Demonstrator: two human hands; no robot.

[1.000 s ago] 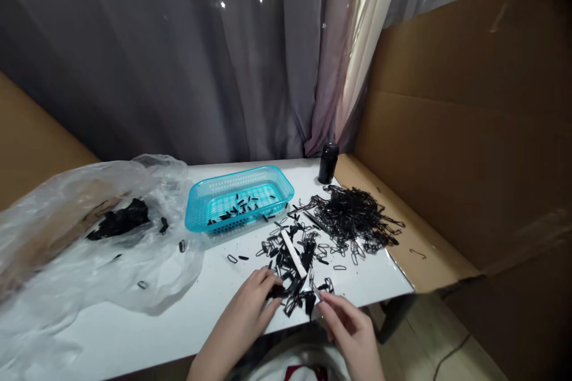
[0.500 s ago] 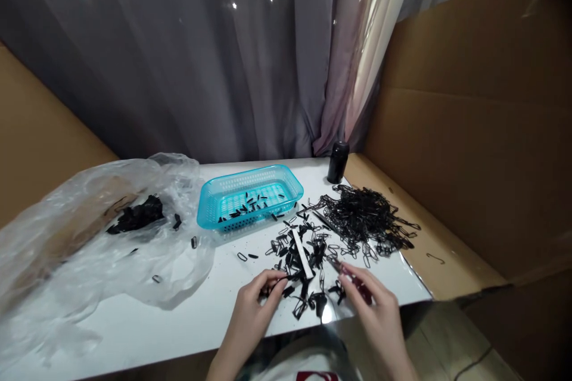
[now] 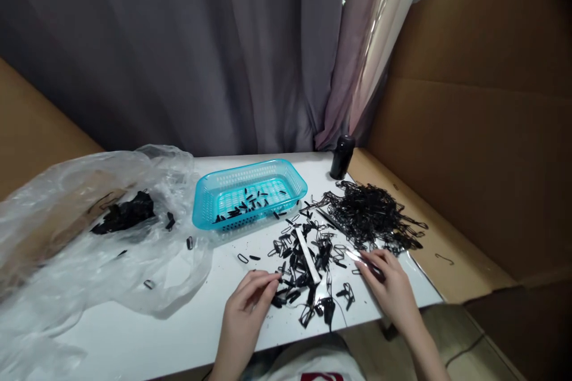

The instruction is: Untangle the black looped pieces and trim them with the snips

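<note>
My left hand [image 3: 251,303] is pinched at the near edge of a scattered heap of small black clip-like pieces [image 3: 292,274]; a bit of black shows at its fingertips, too small to make out. In my right hand [image 3: 393,289] is a small blade tool [image 3: 375,271] with a dark red handle, its shiny metal tip pointing left toward the heap. A white strip [image 3: 307,256] lies across the loose pieces. Behind and right of them, a large tangled pile of thin black loops [image 3: 369,214] rests on the table.
A turquoise basket [image 3: 203,202] holds several small black pieces. Left of it spreads a clear plastic bag [image 3: 179,274] with a black bundle [image 3: 129,213]. A black bottle [image 3: 342,158] stands at the back. Cardboard walls [image 3: 482,131] flank the white table [image 3: 134,345].
My right hand has moved right and away from me with the blade tool, apart from the near pieces. My left hand has drawn slightly left; the dark strand at its fingers no longer shows.
</note>
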